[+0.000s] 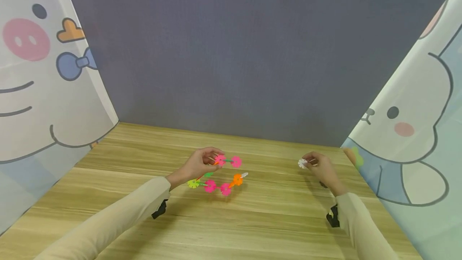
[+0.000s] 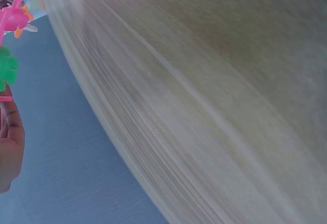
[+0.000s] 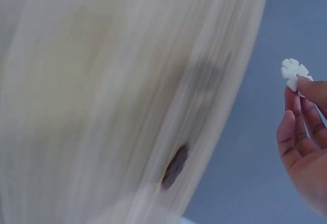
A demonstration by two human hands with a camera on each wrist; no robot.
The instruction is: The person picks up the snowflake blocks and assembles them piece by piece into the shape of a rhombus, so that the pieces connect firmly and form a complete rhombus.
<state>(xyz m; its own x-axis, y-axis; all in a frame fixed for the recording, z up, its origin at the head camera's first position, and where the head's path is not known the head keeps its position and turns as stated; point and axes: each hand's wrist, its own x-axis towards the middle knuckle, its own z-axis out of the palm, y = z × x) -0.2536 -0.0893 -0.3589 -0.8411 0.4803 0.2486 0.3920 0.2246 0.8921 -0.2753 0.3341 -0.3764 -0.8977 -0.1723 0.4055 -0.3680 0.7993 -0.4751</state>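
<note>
My left hand (image 1: 196, 164) pinches a curved chain of interlocking flower-shaped plastic discs, with thumb and fingers at a pink disc (image 1: 220, 160). The chain runs through a yellow-green disc (image 1: 193, 183), pink ones and an orange disc (image 1: 238, 179) to a white disc (image 1: 244, 175) seen edge-on. In the left wrist view, a green disc (image 2: 7, 68) and part of the hand (image 2: 11, 150) show at the left edge. Well apart to the right, my right hand (image 1: 321, 169) pinches a single white flower disc (image 3: 295, 72) between thumb and finger.
A small dark brown piece (image 3: 175, 167) lies on the wooden table (image 1: 260, 220) beneath my right hand. Behind the table stands a grey panel (image 1: 231, 59). Cartoon-printed panels flank it, a pig (image 1: 25, 67) on the left and a white animal (image 1: 422, 111) on the right.
</note>
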